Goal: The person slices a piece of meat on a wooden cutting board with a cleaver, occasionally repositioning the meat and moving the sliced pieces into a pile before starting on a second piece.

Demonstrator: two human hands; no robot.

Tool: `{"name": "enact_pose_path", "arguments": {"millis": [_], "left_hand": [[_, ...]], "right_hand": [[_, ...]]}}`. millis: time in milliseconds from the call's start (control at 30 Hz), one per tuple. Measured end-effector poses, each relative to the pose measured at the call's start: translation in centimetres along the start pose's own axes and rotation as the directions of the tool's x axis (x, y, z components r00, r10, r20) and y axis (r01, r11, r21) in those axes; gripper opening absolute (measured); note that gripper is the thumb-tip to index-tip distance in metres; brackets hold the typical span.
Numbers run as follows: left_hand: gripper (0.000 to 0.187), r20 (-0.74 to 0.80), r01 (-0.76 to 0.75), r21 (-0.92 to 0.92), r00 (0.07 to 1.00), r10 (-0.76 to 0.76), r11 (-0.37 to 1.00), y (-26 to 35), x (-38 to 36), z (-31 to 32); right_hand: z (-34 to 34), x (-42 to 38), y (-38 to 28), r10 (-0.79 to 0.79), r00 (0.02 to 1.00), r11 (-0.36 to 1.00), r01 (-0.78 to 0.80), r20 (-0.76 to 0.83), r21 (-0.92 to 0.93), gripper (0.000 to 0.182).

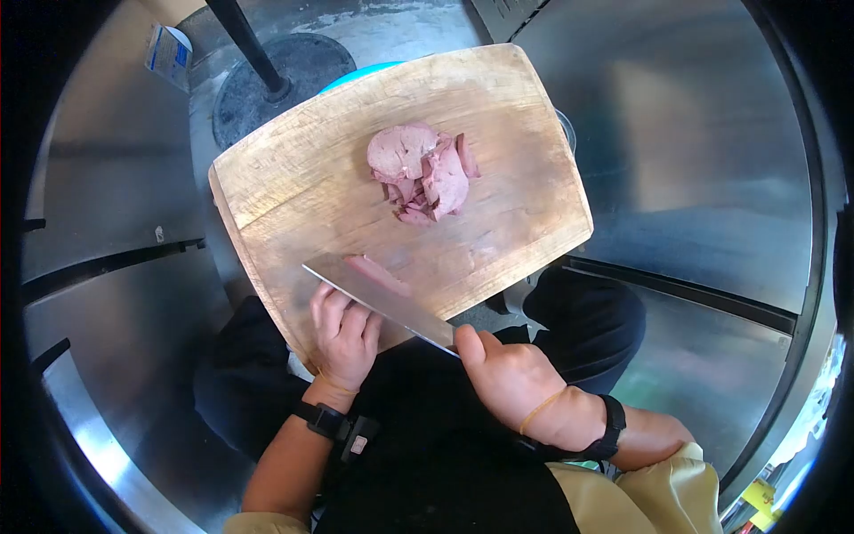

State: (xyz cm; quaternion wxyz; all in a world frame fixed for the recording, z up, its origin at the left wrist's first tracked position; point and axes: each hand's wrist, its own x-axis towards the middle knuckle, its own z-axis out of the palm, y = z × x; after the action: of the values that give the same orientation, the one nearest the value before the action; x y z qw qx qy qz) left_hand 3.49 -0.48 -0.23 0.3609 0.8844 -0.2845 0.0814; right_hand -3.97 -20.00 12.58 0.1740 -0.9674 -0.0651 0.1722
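In the head view, my right hand (pixel 511 374) is wrapped round the handle of a broad kitchen knife (pixel 400 309). The blade slants up and left across the near part of a wooden cutting board (pixel 302 196). Just beyond the blade lies a thin pink slice of meat (pixel 378 272). My left hand (pixel 345 336) rests at the board's near left, fingers curled against the near side of the blade; whatever is beneath the fingertips is hidden. A pile of pinkish meat slices (pixel 445 178) sits farther back on the board.
Under the board's far edge shows a bit of a turquoise container (pixel 360 76). A round black base with a pole (pixel 267 89) stands on the floor behind. Stainless steel cabinets (pixel 694 160) flank both sides. My knees are below the board's near edge.
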Motion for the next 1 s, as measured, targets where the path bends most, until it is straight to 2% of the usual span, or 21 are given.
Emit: {"name": "enact_pose_path", "arguments": {"millis": [100,300,400,500,600,700,900,1000], "left_hand": [[0.028,-0.003,-0.011,0.005,1.000,0.011,1.000,0.0,-0.1,0.0],[0.028,-0.014,-0.016,-0.015,1.000,0.016,1.000,-0.1,-0.3,0.3],[0.028,-0.016,-0.006,-0.010,1.000,0.006,1.000,0.1,-0.2,0.2],[0.027,-0.004,-0.025,-0.019,1.000,0.025,0.999,0.0,-0.1,0.2],[0.028,0.003,-0.036,-0.035,0.999,0.037,0.999,-0.2,-0.2,0.3],[0.028,0.015,-0.027,-0.052,1.000,0.028,0.998,-0.3,-0.1,0.3],[0.029,-0.001,0.000,-0.048,1.000,0.000,0.999,-0.2,-0.1,0.2],[0.028,-0.004,0.007,-0.038,1.000,-0.007,0.999,-0.2,-0.2,0.2]], "right_hand": [[0.2,0.5,-0.1,0.054,0.996,0.998,-0.057,0.077,0.027,0.023],[0.3,0.0,-0.3,0.080,0.994,0.995,-0.084,0.075,0.050,0.018],[-0.2,-0.6,-0.3,0.034,0.999,0.999,-0.034,-0.022,-0.017,0.015],[0.3,-0.5,0.0,0.025,1.000,0.999,-0.026,-0.012,-0.036,0.014],[0.1,0.2,0.3,0.083,0.989,0.995,-0.090,0.123,0.046,0.019],[0.2,0.7,0.3,0.082,0.989,0.995,-0.088,0.126,0.039,0.020],[1.3,1.7,0.1,0.048,0.996,0.999,-0.048,0.070,-0.010,0.020],[2.9,1.8,0.1,-0.012,0.997,0.993,0.003,-0.077,-0.116,0.017]]}}
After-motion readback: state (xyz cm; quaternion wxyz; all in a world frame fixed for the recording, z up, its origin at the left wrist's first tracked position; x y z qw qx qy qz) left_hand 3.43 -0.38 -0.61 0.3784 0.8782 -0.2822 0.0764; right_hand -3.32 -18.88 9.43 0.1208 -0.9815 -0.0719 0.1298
